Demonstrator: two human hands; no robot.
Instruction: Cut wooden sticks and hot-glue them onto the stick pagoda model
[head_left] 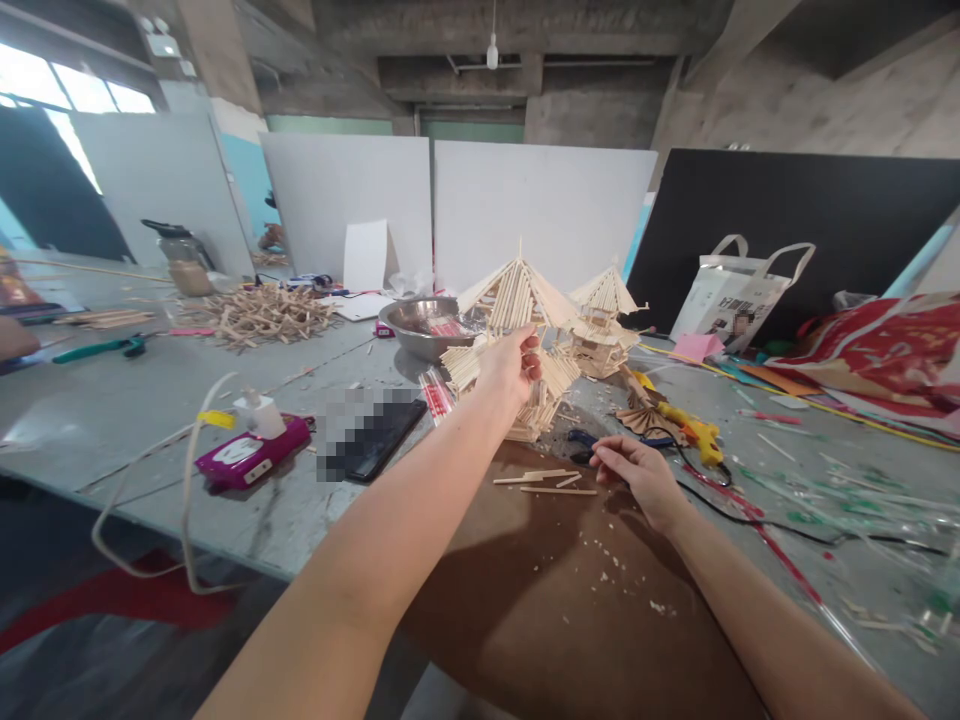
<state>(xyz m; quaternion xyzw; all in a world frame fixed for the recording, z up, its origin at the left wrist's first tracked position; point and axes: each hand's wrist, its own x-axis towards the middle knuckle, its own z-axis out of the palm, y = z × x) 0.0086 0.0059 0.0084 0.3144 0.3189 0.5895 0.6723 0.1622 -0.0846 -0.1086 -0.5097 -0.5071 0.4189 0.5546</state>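
Observation:
A model pavilion of thin wooden sticks (516, 290), with a pointed roof and a lower flared tier, stands in front of me. My left hand (517, 365) reaches across to it, fingers curled and closed at the gap between the two roofs. What its fingertips grip is hidden. My right hand (626, 470) is low at the right, thumb and fingers pressed together; anything between them is too small to make out. Just beyond its fingertips lies a dark blue-handled tool (581, 440). Several loose sticks (559, 490) lie on the brown board (525, 580) between my hands.
A second stick pavilion (600, 295) stands behind. Around are a metal bowl (420, 325), a stick pile (266, 315), a phone (386, 440), a purple power strip (255, 455) with a looping cable, a yellow glue gun (694, 430) with a black cord, and a white bag (727, 300).

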